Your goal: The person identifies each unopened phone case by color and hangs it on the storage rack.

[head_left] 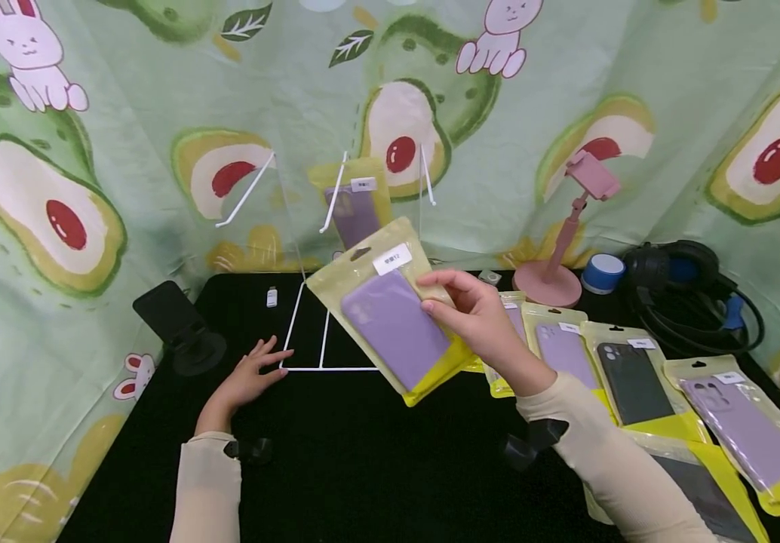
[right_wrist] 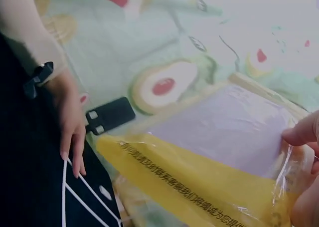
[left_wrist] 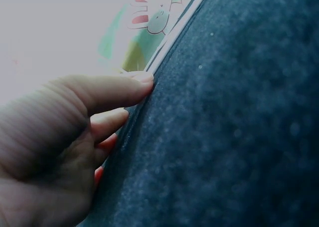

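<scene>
My right hand (head_left: 474, 309) pinches a clear-and-yellow packaged phone case (head_left: 397, 324) by its right edge, thumb in front. The pack is tilted, its purple case and white label facing me, in front of a white wire display rack (head_left: 345, 369). In the right wrist view, yellow film with printed text shows on the pack (right_wrist: 199, 172). At the rack's front left corner, my left hand (head_left: 247, 377) touches the base wire with straight, spread fingers; its thumb (left_wrist: 124, 90) meets the rod in the left wrist view. Another purple case pack (head_left: 356, 207) hangs on the middle prong.
Several packaged cases (head_left: 634, 377) lie at the right. Behind them stand a pink phone stand (head_left: 546, 283), a blue-white round tub (head_left: 603, 273) and black headphones (head_left: 682, 286). A black stand (head_left: 179, 332) is at left, a small white item (head_left: 271, 297) beside the rack.
</scene>
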Motion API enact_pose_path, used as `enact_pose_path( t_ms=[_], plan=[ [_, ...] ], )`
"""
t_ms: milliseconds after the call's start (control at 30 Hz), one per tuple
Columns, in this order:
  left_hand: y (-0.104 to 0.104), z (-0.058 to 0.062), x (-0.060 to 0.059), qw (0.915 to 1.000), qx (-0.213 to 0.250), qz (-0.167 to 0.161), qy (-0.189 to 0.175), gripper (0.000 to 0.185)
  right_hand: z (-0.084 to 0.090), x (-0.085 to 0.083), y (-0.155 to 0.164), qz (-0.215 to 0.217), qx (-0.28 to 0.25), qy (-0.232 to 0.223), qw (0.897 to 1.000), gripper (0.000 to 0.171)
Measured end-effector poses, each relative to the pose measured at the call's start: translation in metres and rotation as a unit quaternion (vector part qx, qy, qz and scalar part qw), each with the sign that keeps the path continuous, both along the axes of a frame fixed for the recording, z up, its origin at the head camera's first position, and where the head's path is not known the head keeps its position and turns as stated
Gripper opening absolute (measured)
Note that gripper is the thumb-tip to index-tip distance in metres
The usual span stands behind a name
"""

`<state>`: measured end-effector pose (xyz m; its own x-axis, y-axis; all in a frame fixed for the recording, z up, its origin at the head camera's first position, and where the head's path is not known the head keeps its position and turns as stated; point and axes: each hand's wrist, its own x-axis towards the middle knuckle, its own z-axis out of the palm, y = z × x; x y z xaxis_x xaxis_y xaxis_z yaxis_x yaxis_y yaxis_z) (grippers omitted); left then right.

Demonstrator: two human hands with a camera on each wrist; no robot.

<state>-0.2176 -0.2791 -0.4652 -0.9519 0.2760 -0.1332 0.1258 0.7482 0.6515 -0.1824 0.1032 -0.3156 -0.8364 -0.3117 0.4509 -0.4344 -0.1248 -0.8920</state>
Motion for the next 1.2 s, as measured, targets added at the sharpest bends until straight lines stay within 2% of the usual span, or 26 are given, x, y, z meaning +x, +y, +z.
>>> enact_pose_path(
  t_ms=[167, 367, 667, 800, 967, 1200],
  plan=[
    [0.0, -0.002, 0.0, 0.9999, 0.006, -0.005, 0.01, 0.043, 0.011, -0.009, -0.027, 0.0, 0.007, 0.013, 1.0, 0.024],
    [-0.002, 0.0, 0.002, 0.9998, 0.013, -0.007, 0.012, 0.043, 0.016, -0.022, -0.047, -0.024, 0.014, 0.013, 1.0, 0.025],
    [-0.001, 0.001, 0.002, 0.9999, 0.016, -0.002, -0.002, 0.043, 0.0, -0.042, -0.053, -0.067, 0.018, -0.024, 0.997, 0.027],
    [-0.002, 0.002, 0.0, 0.9999, 0.01, -0.001, -0.011, 0.044, -0.002, -0.06, -0.06, -0.092, 0.014, -0.038, 0.995, 0.027],
    [-0.003, 0.003, -0.001, 0.9999, 0.006, 0.002, -0.015, 0.044, -0.003, -0.091, -0.073, -0.15, 0.028, -0.051, 0.987, 0.026],
    [0.0, 0.002, -0.001, 0.9998, 0.007, 0.002, -0.02, 0.043, -0.002, -0.127, -0.088, -0.213, 0.018, -0.115, 0.97, 0.022]
  ],
)
